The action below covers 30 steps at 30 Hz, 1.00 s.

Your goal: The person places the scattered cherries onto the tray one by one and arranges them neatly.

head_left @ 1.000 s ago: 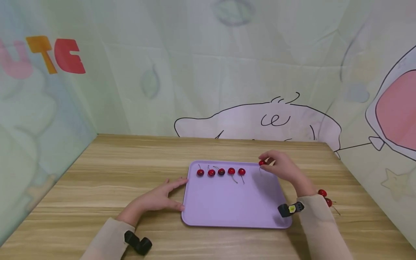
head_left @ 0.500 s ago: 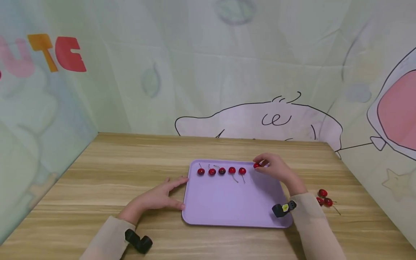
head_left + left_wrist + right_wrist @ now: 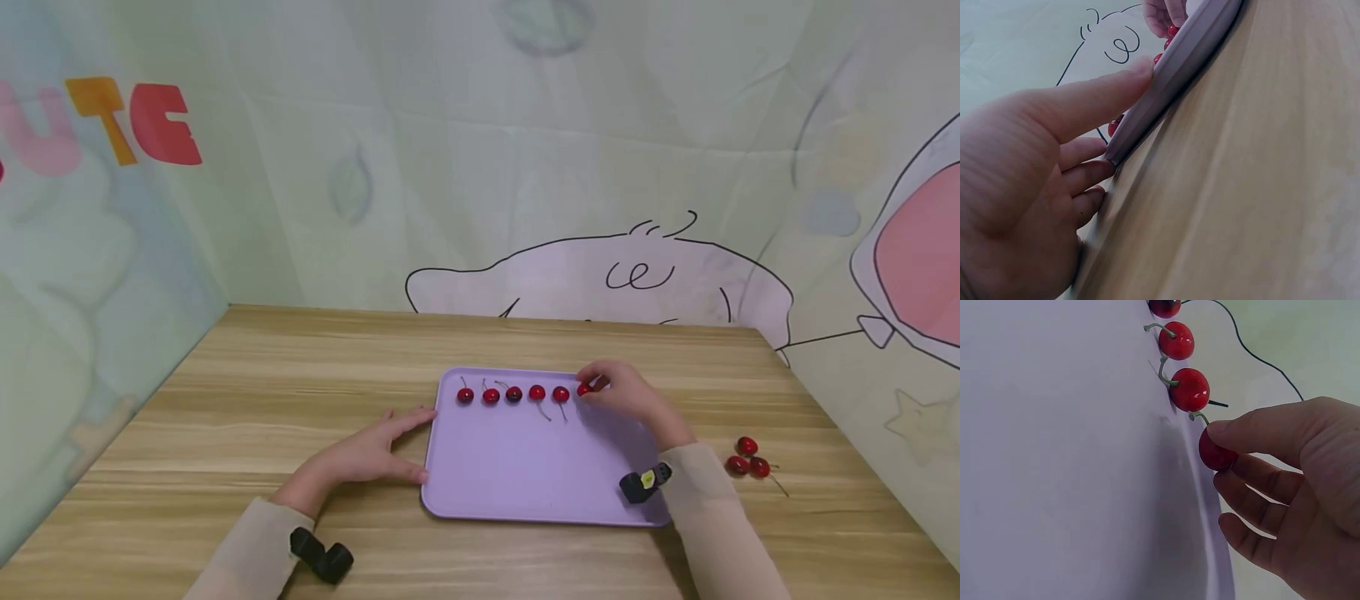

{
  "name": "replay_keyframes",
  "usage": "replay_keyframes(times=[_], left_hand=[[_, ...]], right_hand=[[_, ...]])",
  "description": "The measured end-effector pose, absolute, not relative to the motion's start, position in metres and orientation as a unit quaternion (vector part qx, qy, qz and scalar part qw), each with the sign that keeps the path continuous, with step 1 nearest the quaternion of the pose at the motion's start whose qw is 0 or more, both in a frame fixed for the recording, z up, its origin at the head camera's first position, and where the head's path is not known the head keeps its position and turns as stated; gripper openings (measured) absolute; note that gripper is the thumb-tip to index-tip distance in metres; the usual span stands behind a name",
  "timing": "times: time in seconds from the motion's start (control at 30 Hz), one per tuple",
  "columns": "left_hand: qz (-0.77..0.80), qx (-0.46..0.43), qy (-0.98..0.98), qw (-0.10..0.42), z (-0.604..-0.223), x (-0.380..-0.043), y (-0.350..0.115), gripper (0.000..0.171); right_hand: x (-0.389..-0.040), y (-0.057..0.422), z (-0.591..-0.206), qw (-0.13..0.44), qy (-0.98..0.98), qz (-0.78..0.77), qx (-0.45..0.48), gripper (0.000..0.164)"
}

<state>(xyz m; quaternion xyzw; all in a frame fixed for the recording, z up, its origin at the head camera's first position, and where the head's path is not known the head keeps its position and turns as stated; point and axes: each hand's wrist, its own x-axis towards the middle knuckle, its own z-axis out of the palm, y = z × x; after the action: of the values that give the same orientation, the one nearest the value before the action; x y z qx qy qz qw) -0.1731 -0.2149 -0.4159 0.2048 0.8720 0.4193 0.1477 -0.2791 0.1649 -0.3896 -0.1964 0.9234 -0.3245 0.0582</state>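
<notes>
My right hand (image 3: 621,390) pinches a red cherry (image 3: 1217,450) between thumb and fingers, over the far right part of the purple tray (image 3: 540,467). Its green stem points toward the tray's middle in the right wrist view. Several cherries lie in a row along the tray's far side, and the nearest one (image 3: 561,395) is just left of the held cherry. At the tray's left side, my left hand (image 3: 367,450) rests with fingers spread, thumb and fingertips touching the rim (image 3: 1147,100).
Three more cherries (image 3: 747,446) lie on the wooden table (image 3: 322,358), right of the tray and beyond my right sleeve. A printed cloth backdrop (image 3: 450,167) stands along the table's far and side edges.
My right hand has moved left and slightly nearer with the pinched cherry, from the tray's far right corner to beside the row. The left hand has stayed at the rim.
</notes>
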Motion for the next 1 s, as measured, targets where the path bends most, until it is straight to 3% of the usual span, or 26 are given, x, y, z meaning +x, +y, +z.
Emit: replay_keyframes(times=[1.0], left_hand=[[0.416, 0.216, 0.873, 0.137, -0.4174, -0.1739, -0.2153, 0.09]], right_hand=[[-0.2812, 0.1655, -0.3962, 0.084, 0.925, -0.321, -0.182, 0.025]])
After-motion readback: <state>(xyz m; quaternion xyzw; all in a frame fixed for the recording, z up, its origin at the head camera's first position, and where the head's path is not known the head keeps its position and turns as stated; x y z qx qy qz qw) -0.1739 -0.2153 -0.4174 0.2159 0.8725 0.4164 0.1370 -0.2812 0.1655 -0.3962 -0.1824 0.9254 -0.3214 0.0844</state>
